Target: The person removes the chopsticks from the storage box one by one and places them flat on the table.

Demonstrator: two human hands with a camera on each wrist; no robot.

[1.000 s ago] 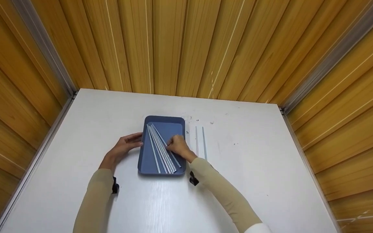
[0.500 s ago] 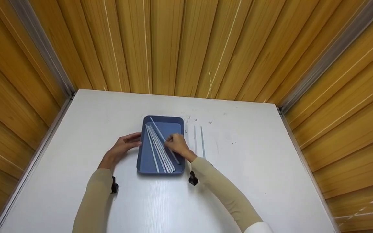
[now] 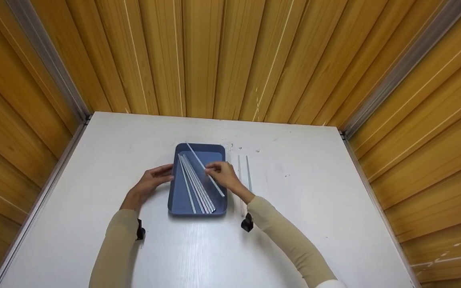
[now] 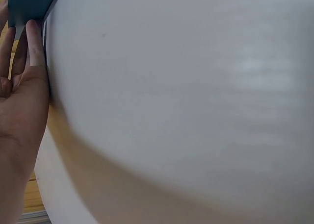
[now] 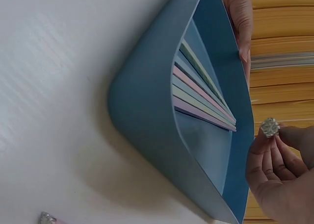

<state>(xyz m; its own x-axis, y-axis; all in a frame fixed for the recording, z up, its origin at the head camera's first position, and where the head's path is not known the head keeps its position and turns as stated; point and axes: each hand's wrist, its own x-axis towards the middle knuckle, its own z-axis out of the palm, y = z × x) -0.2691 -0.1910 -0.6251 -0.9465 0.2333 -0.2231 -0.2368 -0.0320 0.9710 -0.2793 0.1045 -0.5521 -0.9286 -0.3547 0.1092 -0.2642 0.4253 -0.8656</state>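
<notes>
In the head view a blue rectangular tray lies on the white table, with several long thin sticks fanned out inside. My right hand pinches one pale stick between thumb and fingertips, slanting over the tray. The right wrist view shows the held stick's faceted, clear-looking end close to the camera, and the sticks in the tray are pastel pink, green, lilac and blue. My left hand rests against the tray's left side, fingers extended along its wall.
Two more thin sticks lie side by side on the table right of the tray, partly hidden by my right arm. Small dark specks mark the table beyond them. Wood-patterned panels with metal corner rails surround the table.
My right hand has picked one stick out from the bunch in the tray and drawn it up and to the right. The left hand stays at the tray's side.
</notes>
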